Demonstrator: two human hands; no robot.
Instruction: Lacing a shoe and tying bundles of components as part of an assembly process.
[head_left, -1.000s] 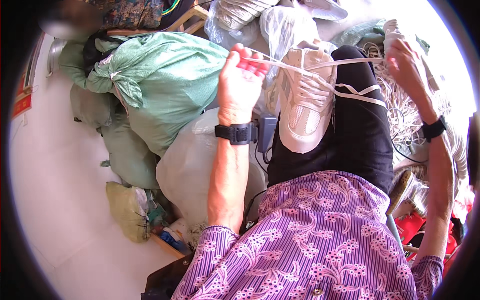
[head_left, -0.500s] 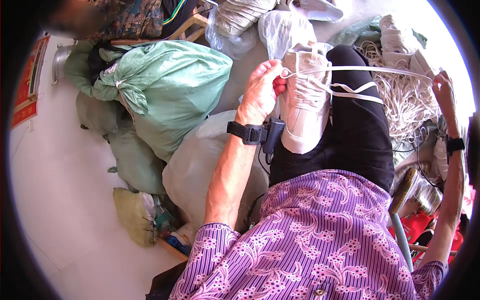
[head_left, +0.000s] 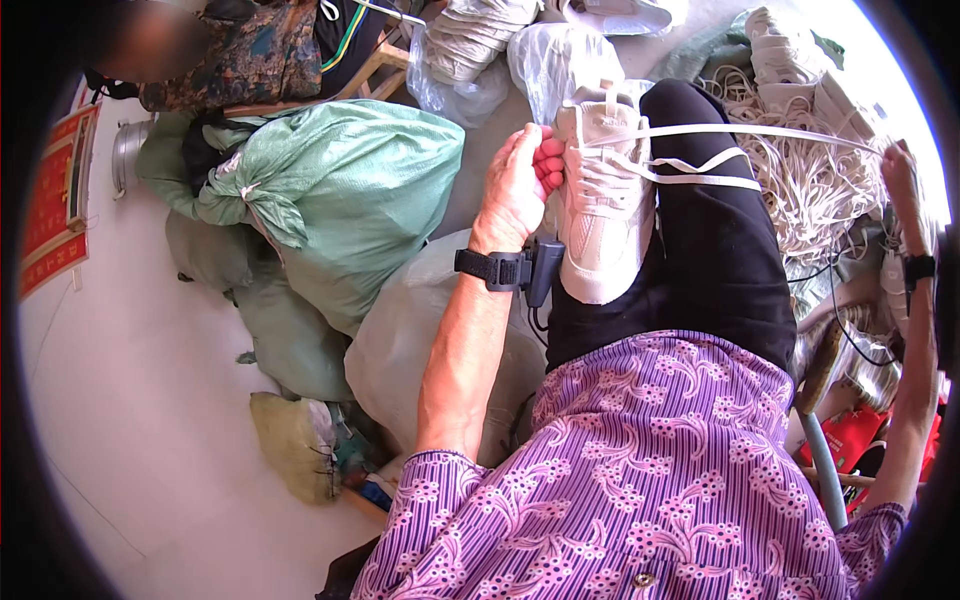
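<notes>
- White mesh sneaker (head_left: 603, 200) lies on the black-trousered lap (head_left: 700, 250), toe end toward 12 o'clock, in the single head view.
- Left hand (head_left: 518, 185) clasps the shoe's left side at about 11 o'clock of the frame centre, fingers curled tight against the upper; half a second ago it sat a little lower beside the eyelets.
- Flat white shoelace (head_left: 740, 130) runs taut from the eyelets out toward 2 o'clock, ending at the right hand (head_left: 900, 175).
- That right hand pinches the lace end with closed fingers near the frame's rim; a second ago it was close to the shoe, so the lace has been drawn out long and straight, which I judge means a pass through an eyelet is being pulled snug.
- Pale green woven sack (head_left: 340, 190) bulges at 10 o'clock, beside a grey plastic sack (head_left: 400, 340) under the left forearm.
- Heap of loose white laces (head_left: 810, 180) lies at 1 o'clock beyond the knee.
</notes>
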